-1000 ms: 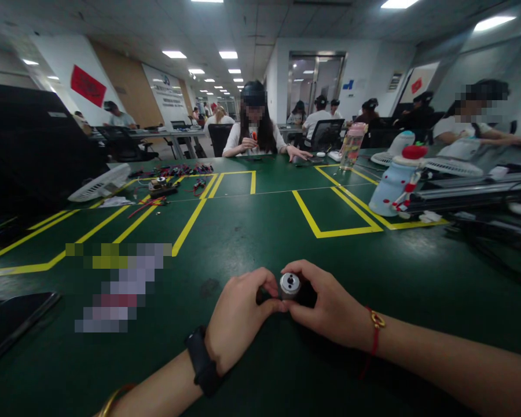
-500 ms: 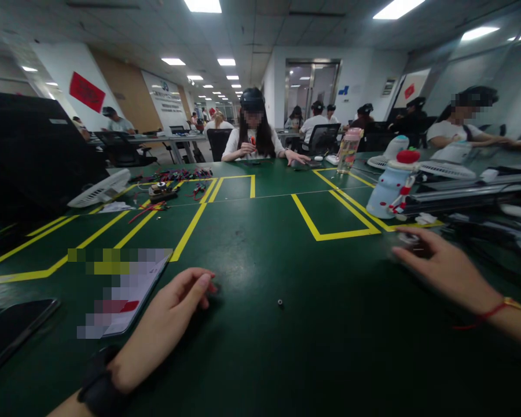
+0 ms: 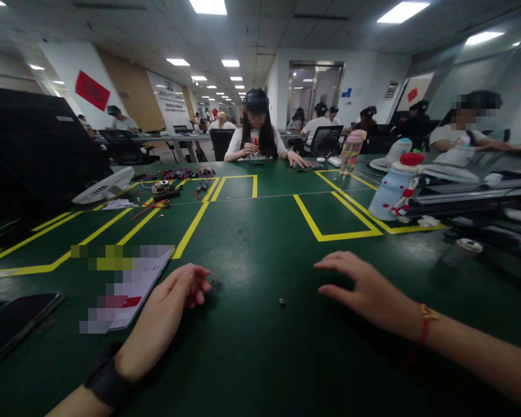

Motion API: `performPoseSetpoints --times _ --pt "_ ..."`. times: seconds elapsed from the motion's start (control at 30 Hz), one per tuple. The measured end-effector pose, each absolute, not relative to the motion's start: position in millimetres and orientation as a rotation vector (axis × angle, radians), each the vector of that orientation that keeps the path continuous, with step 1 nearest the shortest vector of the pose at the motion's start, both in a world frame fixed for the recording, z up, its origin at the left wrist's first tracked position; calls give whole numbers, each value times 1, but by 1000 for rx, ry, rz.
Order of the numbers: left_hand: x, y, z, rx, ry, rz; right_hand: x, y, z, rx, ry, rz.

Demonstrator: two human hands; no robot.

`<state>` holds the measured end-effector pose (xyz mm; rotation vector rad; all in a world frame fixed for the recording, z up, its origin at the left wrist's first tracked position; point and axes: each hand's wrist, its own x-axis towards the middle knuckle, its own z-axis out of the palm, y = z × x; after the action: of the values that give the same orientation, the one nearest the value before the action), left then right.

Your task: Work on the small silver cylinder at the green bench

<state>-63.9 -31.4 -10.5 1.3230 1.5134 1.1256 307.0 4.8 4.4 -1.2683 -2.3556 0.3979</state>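
My left hand (image 3: 169,307), with a black band (image 3: 107,377) at the wrist, rests on the green table beside a lit phone (image 3: 143,289). Its fingers are curled together and I see nothing in them. Out over the table, my right hand (image 3: 364,289) is open, thumb and fingers apart and nothing between them. Between the hands lies a small dark ring-like part (image 3: 282,302) with a light centre, nearer to the right hand. A dark see-through jar with a silvery top (image 3: 466,251) stands to the right, beyond my right hand.
A dark phone (image 3: 21,324) lies at the left edge. Yellow tape (image 3: 349,236) marks the table. Wires and small parts (image 3: 162,194) lie back left. A blue bottle (image 3: 391,191) and metal rails (image 3: 473,194) are at right. Across sits a person (image 3: 256,133).
My right hand has let go of the jar at the right and moved left, toward the small part. The left hand has barely shifted.
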Motion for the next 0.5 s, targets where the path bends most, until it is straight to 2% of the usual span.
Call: performPoseSetpoints --times 0.07,0.13,0.27,0.33,0.43,0.5 --pt "-65 -32 -10 1329 1503 1122 258 2 2 -1094 -2432 597" --pt "-65 -33 -9 1327 1483 1122 233 2 0 -993 -2468 655" --pt "-65 -34 -9 1329 1466 1110 261 7 13 -1106 -2353 633" --pt "-65 -34 -10 1330 1470 1107 308 11 26 -1330 -2180 393" --pt "-65 -33 -11 1332 1470 1095 400 17 46 -1724 -1853 -186" --pt "-66 -33 -12 1338 1464 1085 461 22 54 -2085 -1677 -361"
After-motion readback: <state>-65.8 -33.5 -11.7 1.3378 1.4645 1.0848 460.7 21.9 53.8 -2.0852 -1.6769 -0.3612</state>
